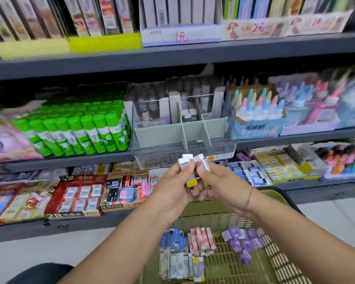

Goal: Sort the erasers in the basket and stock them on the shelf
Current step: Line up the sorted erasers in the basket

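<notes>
A green plastic basket (279, 263) sits low in front of me with sorted erasers: a blue group (172, 239), a red-and-white group (202, 240), a purple group (242, 242) and a grey-and-white group (180, 265). My left hand (172, 187) and my right hand (219, 181) meet above the basket's far rim. Together they grip a small bunch of white erasers with yellow ends (191, 160), held upright in front of the shelf. Which erasers sit in which hand is hard to tell.
The bottom shelf holds open eraser boxes: a red 2B box (78, 193), a 4B ERASER box (123, 191), blue erasers (250, 173) and a yellow box (279, 167). Above are green glue sticks (80, 132), a clear divided bin (184, 140) and pastel glue bottles (258, 111).
</notes>
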Demonstrator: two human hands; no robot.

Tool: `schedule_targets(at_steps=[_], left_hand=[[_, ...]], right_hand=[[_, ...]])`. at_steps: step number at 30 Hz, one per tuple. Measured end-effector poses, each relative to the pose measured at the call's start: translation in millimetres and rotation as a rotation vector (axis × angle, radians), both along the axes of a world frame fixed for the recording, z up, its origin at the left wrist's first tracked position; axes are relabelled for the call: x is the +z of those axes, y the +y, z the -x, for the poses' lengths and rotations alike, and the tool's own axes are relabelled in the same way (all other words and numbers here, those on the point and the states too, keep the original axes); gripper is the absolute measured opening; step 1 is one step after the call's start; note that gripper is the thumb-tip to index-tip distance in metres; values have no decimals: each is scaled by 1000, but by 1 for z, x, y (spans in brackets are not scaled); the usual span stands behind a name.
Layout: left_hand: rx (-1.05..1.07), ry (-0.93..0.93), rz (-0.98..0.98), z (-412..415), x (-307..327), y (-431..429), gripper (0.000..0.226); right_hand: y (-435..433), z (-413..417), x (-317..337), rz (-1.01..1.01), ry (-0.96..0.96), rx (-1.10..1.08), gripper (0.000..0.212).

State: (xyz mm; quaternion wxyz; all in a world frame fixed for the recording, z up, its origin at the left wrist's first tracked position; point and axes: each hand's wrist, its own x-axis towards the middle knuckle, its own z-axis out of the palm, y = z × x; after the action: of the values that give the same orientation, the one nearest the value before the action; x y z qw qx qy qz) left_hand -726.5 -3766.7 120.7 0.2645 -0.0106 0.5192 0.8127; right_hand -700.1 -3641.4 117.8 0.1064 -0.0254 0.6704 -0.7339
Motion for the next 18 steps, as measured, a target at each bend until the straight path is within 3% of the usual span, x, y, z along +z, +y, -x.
schedule_targets(at_steps=[8, 14, 18], left_hand=[[123, -81, 1, 33, 21, -5, 19], [143, -56, 93, 53, 33, -8, 25], [184, -116, 71, 63, 40, -11, 24]], right_hand=[[35, 38, 34, -314, 116, -274, 36], [54, 92, 66, -484, 269, -298, 39], [57, 134, 70, -544, 268, -362, 17]])
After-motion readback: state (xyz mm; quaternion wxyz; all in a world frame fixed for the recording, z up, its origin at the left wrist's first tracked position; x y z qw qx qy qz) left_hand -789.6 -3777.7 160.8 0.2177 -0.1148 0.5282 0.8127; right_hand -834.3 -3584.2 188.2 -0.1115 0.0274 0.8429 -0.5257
